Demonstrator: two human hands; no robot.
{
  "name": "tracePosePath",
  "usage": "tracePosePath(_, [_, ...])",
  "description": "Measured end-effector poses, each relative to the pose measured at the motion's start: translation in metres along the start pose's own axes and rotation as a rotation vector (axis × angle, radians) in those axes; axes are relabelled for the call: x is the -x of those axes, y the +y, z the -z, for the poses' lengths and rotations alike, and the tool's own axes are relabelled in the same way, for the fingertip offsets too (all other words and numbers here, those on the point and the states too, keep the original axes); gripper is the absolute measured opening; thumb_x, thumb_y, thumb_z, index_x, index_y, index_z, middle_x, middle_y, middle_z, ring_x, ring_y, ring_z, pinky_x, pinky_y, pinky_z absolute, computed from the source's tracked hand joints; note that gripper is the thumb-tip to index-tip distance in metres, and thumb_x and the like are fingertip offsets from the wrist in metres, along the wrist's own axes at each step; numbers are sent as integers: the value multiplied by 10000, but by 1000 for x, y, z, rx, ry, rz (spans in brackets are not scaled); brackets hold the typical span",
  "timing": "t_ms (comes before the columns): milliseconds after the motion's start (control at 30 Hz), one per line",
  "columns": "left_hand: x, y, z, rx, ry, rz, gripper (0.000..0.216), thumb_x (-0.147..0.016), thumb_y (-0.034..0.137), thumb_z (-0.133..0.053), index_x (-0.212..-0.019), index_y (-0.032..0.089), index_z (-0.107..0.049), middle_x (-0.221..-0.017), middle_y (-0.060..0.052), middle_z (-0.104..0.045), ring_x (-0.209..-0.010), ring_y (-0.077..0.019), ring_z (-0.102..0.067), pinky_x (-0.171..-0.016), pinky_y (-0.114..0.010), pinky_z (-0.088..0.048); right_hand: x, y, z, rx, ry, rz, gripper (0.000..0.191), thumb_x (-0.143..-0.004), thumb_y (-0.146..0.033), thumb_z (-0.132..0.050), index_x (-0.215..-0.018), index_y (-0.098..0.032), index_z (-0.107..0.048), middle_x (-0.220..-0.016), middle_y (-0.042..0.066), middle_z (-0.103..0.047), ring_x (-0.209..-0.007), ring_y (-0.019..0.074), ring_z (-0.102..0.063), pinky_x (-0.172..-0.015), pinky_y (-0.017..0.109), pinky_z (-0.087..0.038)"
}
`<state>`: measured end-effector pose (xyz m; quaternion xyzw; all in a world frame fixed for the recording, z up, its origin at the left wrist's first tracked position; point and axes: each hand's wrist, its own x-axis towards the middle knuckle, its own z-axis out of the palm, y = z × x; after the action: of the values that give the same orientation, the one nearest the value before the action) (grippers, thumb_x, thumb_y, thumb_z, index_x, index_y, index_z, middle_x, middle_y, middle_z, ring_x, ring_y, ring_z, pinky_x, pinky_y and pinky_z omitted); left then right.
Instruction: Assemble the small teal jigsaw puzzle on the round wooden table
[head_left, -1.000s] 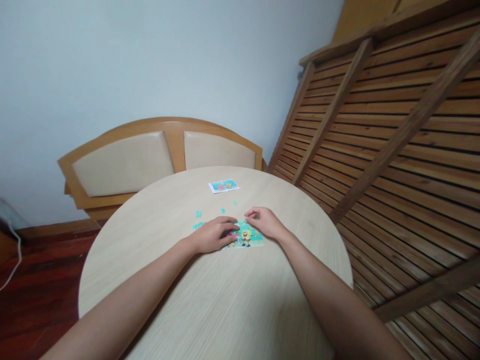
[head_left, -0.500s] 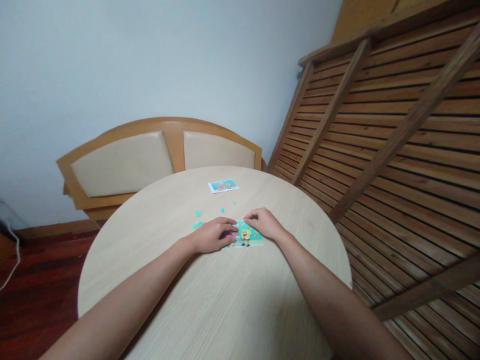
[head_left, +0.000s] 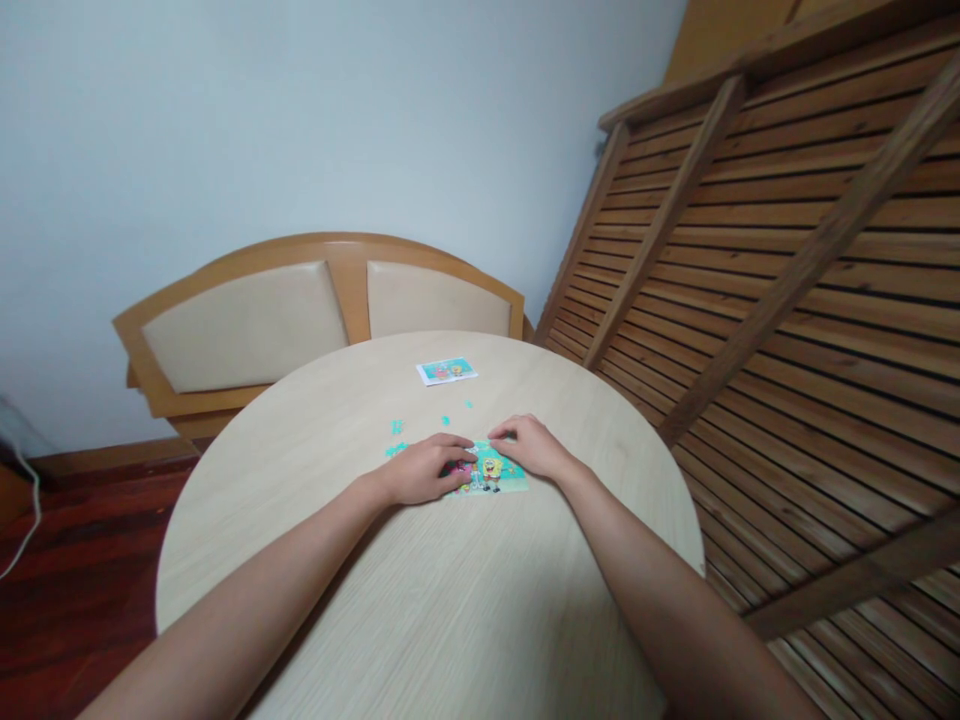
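A partly covered jigsaw puzzle lies flat on the table, with a yellow cartoon figure and a pink one on a turquoise ground. My left hand rests on its left part, fingers spread and pressing the surface. At the upper edge, my right hand has thumb and forefinger pinched together. Whatever sits between those fingertips is too small to make out. Loose turquoise puzzle pieces lie beyond my left hand, and more pieces are close by it. A single piece and a smaller one lie farther back.
A printed picture card with similar figures lies near the far side of the round wooden table. Behind the table stands a padded headboard. A slatted wooden frame leans along the right.
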<state>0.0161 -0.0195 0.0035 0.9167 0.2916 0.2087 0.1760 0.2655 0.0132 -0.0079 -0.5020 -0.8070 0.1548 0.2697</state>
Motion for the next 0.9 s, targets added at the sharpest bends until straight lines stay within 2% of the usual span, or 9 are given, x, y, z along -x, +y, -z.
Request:
tracePosePath(300, [1,-1,-1,-10,-8,5,362,-967,427,-540,-1219,213,-689,-1311,-125,-619,-1198,-256,-583,-1060,-370,-428,4,-10,8,111,15,2,151,-850,-309,-660,-919,-271,-789,-988,53,-751,-999,259,-610,-924,406,-430])
tracePosePath(467, [2,-2,-1,2,-11,5,364,-967,430,-540,-1219,214,-689,-1319,-126,-617,-1211,-260,-576,-1069,-383,-423,3,9,15,144,117,-51,180,-880,-280,-612,-949,-253,-776,-1032,66,-743,-1024,242,-620,-941,385,-436])
tracePosePath(633, [2,-2,1,20,-9,10,355,-956,423,-560,-1207,210,-695,-1306,-128,-626,-1201,-256,-582,-1065,-384,-427,4,28,16,125,41,-61,230,-850,-324,-651,-1033,-253,-771,-1057,68,-731,-1005,232,-639,-917,365,-468])
tracePosePath(900, [2,-1,0,50,10,13,357,-947,441,-570,-1192,218,-704,-1305,-125,-628,-1188,-264,-589,-1065,-386,-424,3,26,12,119,12,-61,188,-811,-332,-689,-954,-241,-771,-1046,72,-710,-1000,233,-630,-934,373,-458])
